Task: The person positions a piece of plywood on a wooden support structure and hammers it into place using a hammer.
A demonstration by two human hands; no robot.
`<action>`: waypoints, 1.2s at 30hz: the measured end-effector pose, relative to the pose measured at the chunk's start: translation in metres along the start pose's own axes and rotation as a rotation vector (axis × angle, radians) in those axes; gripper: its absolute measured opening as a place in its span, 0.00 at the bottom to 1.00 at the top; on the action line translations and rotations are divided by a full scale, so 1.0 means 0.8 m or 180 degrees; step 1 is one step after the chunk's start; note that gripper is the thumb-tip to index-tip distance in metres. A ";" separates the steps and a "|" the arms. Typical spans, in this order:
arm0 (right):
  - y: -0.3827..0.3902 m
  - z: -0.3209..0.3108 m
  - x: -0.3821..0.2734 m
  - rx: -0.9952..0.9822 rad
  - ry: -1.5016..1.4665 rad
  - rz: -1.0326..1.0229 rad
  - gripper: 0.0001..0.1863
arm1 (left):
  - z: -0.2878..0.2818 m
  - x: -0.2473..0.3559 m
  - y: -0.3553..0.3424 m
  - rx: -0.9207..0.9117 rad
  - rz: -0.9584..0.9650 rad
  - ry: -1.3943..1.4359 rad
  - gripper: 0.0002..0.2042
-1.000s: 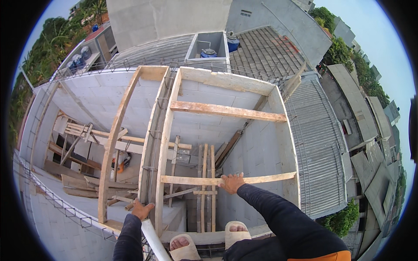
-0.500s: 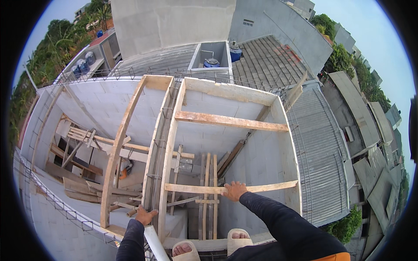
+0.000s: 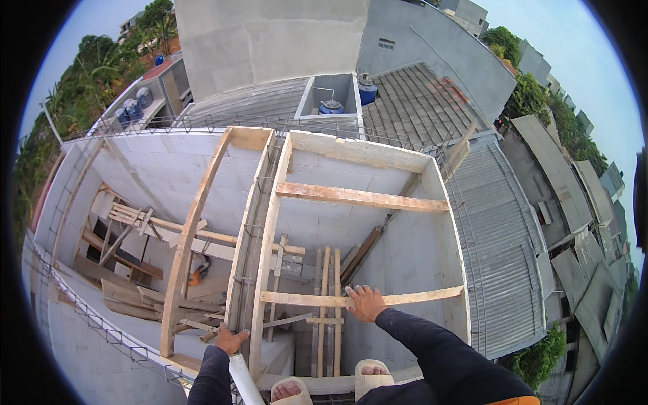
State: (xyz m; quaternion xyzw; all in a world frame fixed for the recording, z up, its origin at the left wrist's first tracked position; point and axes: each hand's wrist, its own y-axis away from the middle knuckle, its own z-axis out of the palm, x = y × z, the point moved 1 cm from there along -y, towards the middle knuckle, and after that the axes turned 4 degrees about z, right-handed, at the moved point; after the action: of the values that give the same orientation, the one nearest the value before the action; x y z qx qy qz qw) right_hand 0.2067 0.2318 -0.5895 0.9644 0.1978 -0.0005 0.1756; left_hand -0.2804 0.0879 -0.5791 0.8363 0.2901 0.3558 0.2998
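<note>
My right hand [image 3: 366, 304] lies with fingers spread on the near pale wooden crossbar [image 3: 432, 297] of a rectangular timber frame. A second crossbar [image 3: 361, 196] spans the far part. My left hand [image 3: 230, 339] has fingers apart, resting by the lower end of a long narrow board channel [image 3: 246, 270] with steel bars inside. A white pipe [image 3: 243, 374] lies just below that hand. My sandalled feet [image 3: 371, 376] are at the lower edge, near the frame's near side.
Below are block-walled rooms [image 3: 155, 162] with planks, poles [image 3: 327, 344] and an unclear orange object [image 3: 196, 275]. A curved timber [image 3: 189, 250] spans the left opening. Rebar cages [image 3: 88, 324] line the wall tops. Corrugated roofing [image 3: 506, 250] adjoins right; water tanks [image 3: 331, 106] stand beyond.
The whole scene sits a little lower in the view. My right hand's fingers are more raised and spread on the crossbar; my left hand stays beside the channel.
</note>
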 end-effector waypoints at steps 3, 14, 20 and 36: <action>0.012 0.020 0.006 -0.0213 -0.0059 0.0183 0.34 | 0.003 0.016 0.010 -0.0155 -0.0046 0.0115 0.66; 0.019 -0.006 -0.029 -0.0605 -0.0094 0.0601 0.38 | 0.007 -0.002 0.004 0.0106 -0.0047 -0.0077 0.63; 0.025 -0.015 -0.017 -0.1028 -0.0124 0.0608 0.44 | -0.005 0.032 0.034 -0.0083 -0.0131 -0.0326 0.62; 0.015 -0.028 -0.015 -0.1149 0.0202 0.0264 0.42 | -0.003 0.000 0.010 -0.0089 0.0008 -0.0477 0.63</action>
State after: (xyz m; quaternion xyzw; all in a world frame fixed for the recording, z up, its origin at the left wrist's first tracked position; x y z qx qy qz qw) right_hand 0.1988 0.2245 -0.5633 0.9241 0.1602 0.0728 0.3393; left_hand -0.2801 0.0834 -0.5715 0.8566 0.2608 0.2966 0.3320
